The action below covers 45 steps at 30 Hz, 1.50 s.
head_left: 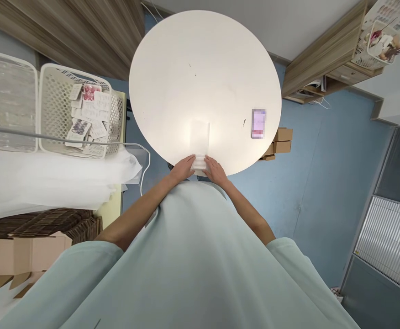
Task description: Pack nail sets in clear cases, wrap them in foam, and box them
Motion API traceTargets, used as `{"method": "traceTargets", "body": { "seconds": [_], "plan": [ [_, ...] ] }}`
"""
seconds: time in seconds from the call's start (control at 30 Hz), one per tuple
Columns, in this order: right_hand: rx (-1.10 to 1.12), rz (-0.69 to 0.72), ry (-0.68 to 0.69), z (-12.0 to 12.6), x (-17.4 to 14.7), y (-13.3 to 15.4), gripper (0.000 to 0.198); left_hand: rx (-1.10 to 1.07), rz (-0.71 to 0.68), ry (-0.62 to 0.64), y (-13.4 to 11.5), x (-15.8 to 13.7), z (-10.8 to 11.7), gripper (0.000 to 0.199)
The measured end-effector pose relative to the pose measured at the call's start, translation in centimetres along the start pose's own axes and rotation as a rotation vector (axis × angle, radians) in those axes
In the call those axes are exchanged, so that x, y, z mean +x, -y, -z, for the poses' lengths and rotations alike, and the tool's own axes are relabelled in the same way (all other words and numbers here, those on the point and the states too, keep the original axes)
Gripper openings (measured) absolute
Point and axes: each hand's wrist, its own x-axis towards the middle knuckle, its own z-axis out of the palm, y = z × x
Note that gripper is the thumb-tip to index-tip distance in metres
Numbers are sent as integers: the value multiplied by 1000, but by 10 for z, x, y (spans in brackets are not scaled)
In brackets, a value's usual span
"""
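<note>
A strip of thin, translucent white wrapping sheet (200,132) lies flat on the round white table (193,55), running away from me. At its near end, by the table's front edge, the sheet forms a thicker folded or rolled bundle (200,162). My left hand (184,167) grips the left end of this bundle, with the fingers curled over it. On the right end, my right hand (216,171) holds it the same way. Whether something is wrapped inside, I cannot make out.
A phone (258,124) with a blurred screen rests on the table's right side. To the left stand white baskets (51,109), one with printed cards and packets (90,105), above white sheet rolls (56,173) and flattened cardboard (49,224). Small brown boxes (283,139) sit beyond the table's right edge.
</note>
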Motion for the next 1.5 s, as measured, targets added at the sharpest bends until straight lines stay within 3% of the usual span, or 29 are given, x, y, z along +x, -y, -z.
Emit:
{"method": "traceTargets", "body": {
  "seconds": [0.17,0.33,0.5,0.63,0.77,0.87,0.93,1.07,1.13,1.23,1.37,1.5],
  "plan": [
    [60,-34,-42,12,-1,5,56,-131,96,-27,-2,6,13,63],
    [132,-198,-117,24,22,10,46,-238,256,-90,-4,26,31,31],
    [173,-328,-167,27,51,12,41,-253,460,-181,-9,43,33,35],
    [184,-475,-197,26,66,15,38,-282,491,-250,-12,55,31,27],
    [176,-584,-201,30,74,21,33,-259,525,-231,-16,59,32,18],
    [70,-523,-219,34,79,27,34,-195,499,-283,-20,61,35,35],
    [-25,-386,-223,37,84,31,41,-147,356,-326,-21,64,37,55],
    [-98,-155,-140,38,90,32,55,-81,54,-177,-13,76,40,64],
    [-88,-126,-90,39,87,27,56,-55,25,-90,-6,77,40,66],
    [-71,-88,-34,37,75,19,56,-26,-2,-57,1,69,36,68],
    [-83,-58,28,23,50,14,66,-40,-49,-67,2,38,20,70],
    [-106,-28,26,4,21,16,62,-55,-35,-36,-2,10,4,79]
  ]
}}
